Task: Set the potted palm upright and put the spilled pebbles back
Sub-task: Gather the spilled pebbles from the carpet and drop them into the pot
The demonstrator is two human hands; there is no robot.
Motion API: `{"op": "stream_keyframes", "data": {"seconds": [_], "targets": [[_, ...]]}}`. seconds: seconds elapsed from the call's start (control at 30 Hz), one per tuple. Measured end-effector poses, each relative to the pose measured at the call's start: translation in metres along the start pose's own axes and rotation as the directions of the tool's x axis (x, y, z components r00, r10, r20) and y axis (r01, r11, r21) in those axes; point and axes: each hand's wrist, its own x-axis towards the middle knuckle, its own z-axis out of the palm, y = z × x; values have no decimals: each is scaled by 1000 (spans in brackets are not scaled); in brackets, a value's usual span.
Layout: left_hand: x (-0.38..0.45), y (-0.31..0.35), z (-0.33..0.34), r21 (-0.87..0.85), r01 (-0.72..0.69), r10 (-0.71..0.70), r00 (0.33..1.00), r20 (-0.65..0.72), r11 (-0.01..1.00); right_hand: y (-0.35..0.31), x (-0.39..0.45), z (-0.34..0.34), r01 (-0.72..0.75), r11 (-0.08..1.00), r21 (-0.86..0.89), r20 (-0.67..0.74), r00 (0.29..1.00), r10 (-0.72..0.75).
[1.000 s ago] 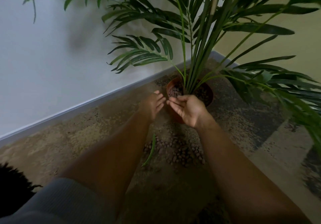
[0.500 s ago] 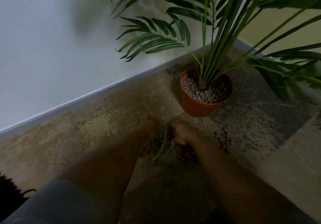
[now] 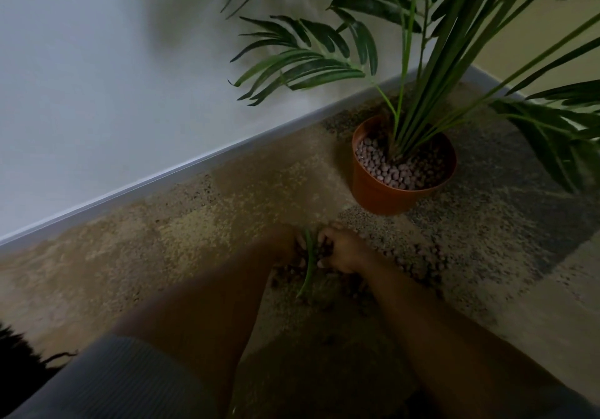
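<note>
The palm [image 3: 422, 71] stands upright in its orange pot [image 3: 376, 191] near the corner, with pale pebbles [image 3: 389, 168] filling the pot. Spilled brown pebbles [image 3: 418, 259] lie on the carpet in front of the pot. Both my hands are down in this pile, close together. My right hand [image 3: 341, 251] has its fingers curled round some pebbles. My left hand [image 3: 287, 246] lies against the pile on the other side, dim, its fingers mostly hidden. A loose green leaf [image 3: 308, 269] lies between the two hands.
A white wall with a skirting board [image 3: 181, 168] runs diagonally behind the mottled brown carpet [image 3: 201, 220]. Palm fronds [image 3: 552, 139] hang low over the floor to the right of the pot. A dark object [image 3: 16, 360] sits at the lower left edge.
A second ago both hands were up at the pot's rim with open palms. They have dropped to the spilled pebbles on the carpet and closed in on them.
</note>
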Motion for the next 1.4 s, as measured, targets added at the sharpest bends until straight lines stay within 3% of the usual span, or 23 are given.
{"op": "stream_keyframes", "data": {"seconds": [0.37, 0.5, 0.63, 0.73, 0.83, 0.93, 1.0, 1.1, 1.2, 1.33, 1.4], "targets": [[-9, 4, 1, 4, -66, 66, 997, -38, 998, -3, -14, 7, 44, 998, 41, -72, 997, -41], [-10, 8, 2, -67, -52, 51, 998, -21, 996, -4, -20, 3, -38, 958, 285, -133, 988, 79], [-13, 12, 5, -213, -18, 23, 1000, 20, 977, -3, -23, 7, -132, 868, 479, -77, 979, 191], [-12, 12, 7, -243, 7, -4, 1000, 16, 970, -7, -24, 8, -245, 650, 720, 22, 943, 332], [-12, 12, 2, -443, 68, -21, 994, 110, 894, -7, -23, 3, -309, 411, 858, 131, 904, 406], [-8, 17, 4, -630, 156, -107, 987, 116, 760, -6, -25, -2, -302, 74, 951, 258, 900, 352], [-6, 23, 5, -798, 243, -203, 967, 154, 552, -4, -28, -3, -255, -151, 955, 290, 908, 302], [-9, 33, -2, -932, 281, -188, 952, 241, 227, -7, -31, -7, -209, -232, 950, 258, 944, 205], [-13, 42, -12, -965, 242, -199, 955, 218, 105, -16, -33, -16, -154, -326, 933, 214, 964, 158], [-11, 64, -31, -990, 143, -250, 958, 141, -9, -28, -37, -44, 7, -575, 818, 126, 973, 192], [-10, 78, -46, -995, 84, -259, 961, 94, -51, -35, -39, -65, 79, -627, 775, 98, 965, 242]]}}
